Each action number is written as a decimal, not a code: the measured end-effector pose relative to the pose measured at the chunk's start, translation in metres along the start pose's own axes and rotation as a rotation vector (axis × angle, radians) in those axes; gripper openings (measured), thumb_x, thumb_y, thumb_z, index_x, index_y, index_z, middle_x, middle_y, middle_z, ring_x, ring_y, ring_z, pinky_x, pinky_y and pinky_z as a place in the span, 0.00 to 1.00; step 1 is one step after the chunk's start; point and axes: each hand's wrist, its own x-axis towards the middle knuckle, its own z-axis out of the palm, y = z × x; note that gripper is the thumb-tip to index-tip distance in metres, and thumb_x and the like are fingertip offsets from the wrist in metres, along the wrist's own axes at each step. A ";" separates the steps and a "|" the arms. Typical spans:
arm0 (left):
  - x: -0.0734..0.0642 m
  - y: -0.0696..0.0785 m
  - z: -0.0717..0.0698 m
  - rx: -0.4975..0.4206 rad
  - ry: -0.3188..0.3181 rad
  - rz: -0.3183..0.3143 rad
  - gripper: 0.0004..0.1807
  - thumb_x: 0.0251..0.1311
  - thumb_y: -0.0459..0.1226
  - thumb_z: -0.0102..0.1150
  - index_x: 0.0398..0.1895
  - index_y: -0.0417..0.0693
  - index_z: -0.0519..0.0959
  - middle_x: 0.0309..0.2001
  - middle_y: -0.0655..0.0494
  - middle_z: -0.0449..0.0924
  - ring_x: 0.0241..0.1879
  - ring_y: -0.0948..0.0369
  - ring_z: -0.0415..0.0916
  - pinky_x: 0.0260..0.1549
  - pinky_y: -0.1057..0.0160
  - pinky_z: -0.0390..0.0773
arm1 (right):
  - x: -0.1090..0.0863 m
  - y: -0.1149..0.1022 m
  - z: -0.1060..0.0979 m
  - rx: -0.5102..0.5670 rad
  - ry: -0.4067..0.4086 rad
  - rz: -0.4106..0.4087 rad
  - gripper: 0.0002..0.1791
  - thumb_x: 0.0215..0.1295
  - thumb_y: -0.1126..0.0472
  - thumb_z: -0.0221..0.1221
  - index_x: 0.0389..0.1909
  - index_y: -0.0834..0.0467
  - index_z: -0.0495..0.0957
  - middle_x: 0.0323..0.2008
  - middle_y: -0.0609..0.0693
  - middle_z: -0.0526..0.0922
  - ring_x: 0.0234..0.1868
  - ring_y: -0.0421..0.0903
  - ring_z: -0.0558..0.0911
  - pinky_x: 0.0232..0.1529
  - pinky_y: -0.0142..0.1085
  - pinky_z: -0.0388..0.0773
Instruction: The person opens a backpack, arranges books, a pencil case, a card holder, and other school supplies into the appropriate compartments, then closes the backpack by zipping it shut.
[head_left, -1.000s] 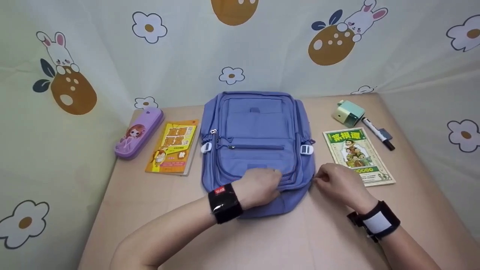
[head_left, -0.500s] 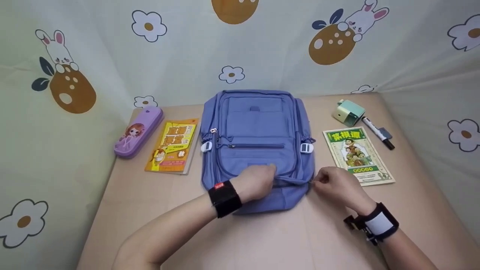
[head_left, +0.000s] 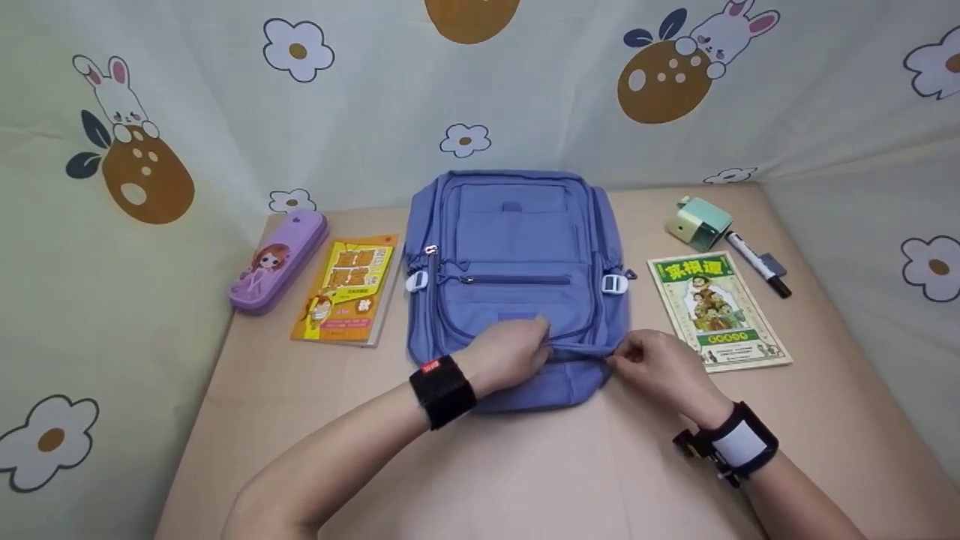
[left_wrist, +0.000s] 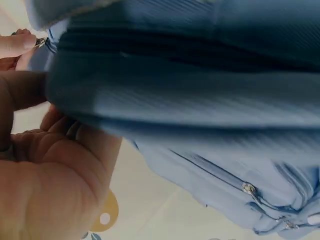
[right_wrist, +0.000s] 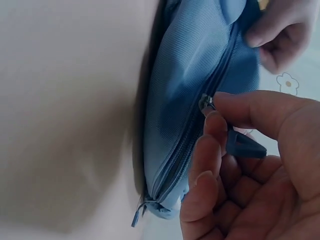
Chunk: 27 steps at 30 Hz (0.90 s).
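Note:
A blue-purple backpack (head_left: 517, 240) lies front side up on the table, its bottom end toward me. My left hand (head_left: 510, 354) grips the fabric along the lower front edge, with thumb and fingers around a fold in the left wrist view. At the lower right corner, my right hand (head_left: 664, 369) pinches a zipper slider (right_wrist: 206, 102) between thumb and forefinger. Its blue pull tab (right_wrist: 246, 145) hangs over the curled fingers. The zipper track (right_wrist: 175, 162) runs along the side of the bag, and a second zipper pull (right_wrist: 135, 218) dangles at its far end.
On the left lie a purple pencil case (head_left: 277, 262) and an orange-yellow book (head_left: 349, 292). To the right are a green-covered book (head_left: 716, 307), a mint pencil sharpener (head_left: 701, 223) and a black-and-white marker (head_left: 757, 262). A patterned cloth (head_left: 375, 112) hangs behind the table.
My right hand has moved left along the bag's lower corner with the zipper slider. My left hand has drawn slightly left and up, raising the lower front edge.

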 end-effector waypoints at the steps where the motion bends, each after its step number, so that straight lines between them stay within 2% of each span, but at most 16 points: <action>1: -0.003 -0.002 -0.002 0.003 -0.002 0.010 0.07 0.71 0.41 0.58 0.42 0.47 0.76 0.30 0.57 0.78 0.32 0.56 0.80 0.34 0.55 0.83 | 0.000 0.000 0.001 -0.008 0.004 -0.005 0.06 0.59 0.59 0.71 0.27 0.48 0.84 0.27 0.40 0.82 0.28 0.39 0.79 0.31 0.39 0.78; 3: -0.012 -0.005 -0.008 0.021 -0.012 0.028 0.07 0.67 0.41 0.62 0.38 0.49 0.77 0.29 0.59 0.77 0.29 0.58 0.77 0.30 0.57 0.81 | -0.001 0.001 0.002 -0.023 0.014 -0.017 0.05 0.59 0.59 0.71 0.28 0.48 0.84 0.27 0.40 0.82 0.28 0.39 0.79 0.31 0.39 0.78; 6: -0.027 -0.013 -0.016 0.064 -0.031 0.029 0.07 0.63 0.40 0.66 0.38 0.49 0.78 0.29 0.61 0.76 0.28 0.60 0.74 0.28 0.58 0.79 | -0.002 0.001 0.003 -0.043 0.031 -0.032 0.05 0.59 0.59 0.72 0.28 0.48 0.84 0.27 0.40 0.81 0.28 0.39 0.79 0.31 0.39 0.78; 8: -0.034 -0.019 -0.018 0.080 -0.025 0.022 0.07 0.63 0.39 0.66 0.39 0.49 0.79 0.29 0.61 0.76 0.27 0.61 0.74 0.27 0.58 0.79 | -0.004 0.001 0.003 -0.048 0.040 -0.034 0.05 0.59 0.60 0.72 0.28 0.49 0.84 0.27 0.40 0.81 0.28 0.39 0.79 0.31 0.40 0.78; 11: -0.040 -0.028 -0.015 0.083 0.016 0.030 0.06 0.67 0.40 0.63 0.38 0.49 0.78 0.29 0.60 0.77 0.28 0.60 0.75 0.27 0.57 0.80 | -0.006 -0.001 0.003 -0.042 0.053 -0.030 0.06 0.58 0.60 0.73 0.27 0.49 0.85 0.27 0.40 0.82 0.28 0.40 0.80 0.31 0.40 0.79; 16: -0.040 -0.035 -0.008 0.052 0.074 0.055 0.08 0.72 0.40 0.59 0.37 0.48 0.73 0.28 0.58 0.76 0.28 0.56 0.78 0.27 0.55 0.81 | -0.010 -0.006 0.001 -0.007 0.060 -0.011 0.05 0.58 0.59 0.73 0.27 0.48 0.86 0.27 0.40 0.84 0.28 0.40 0.81 0.31 0.40 0.79; 21: -0.038 -0.035 -0.007 0.031 0.057 0.018 0.07 0.73 0.40 0.58 0.37 0.48 0.73 0.27 0.59 0.74 0.27 0.57 0.77 0.27 0.55 0.81 | -0.013 -0.013 0.001 0.068 0.053 0.013 0.05 0.59 0.58 0.73 0.26 0.46 0.87 0.26 0.38 0.84 0.26 0.39 0.80 0.28 0.35 0.76; 27: -0.037 -0.033 -0.005 0.033 0.053 -0.001 0.07 0.73 0.41 0.58 0.39 0.48 0.74 0.27 0.59 0.74 0.27 0.57 0.76 0.27 0.55 0.81 | -0.011 -0.029 0.011 0.141 0.037 -0.040 0.05 0.58 0.57 0.74 0.26 0.46 0.88 0.26 0.36 0.84 0.26 0.36 0.79 0.27 0.32 0.76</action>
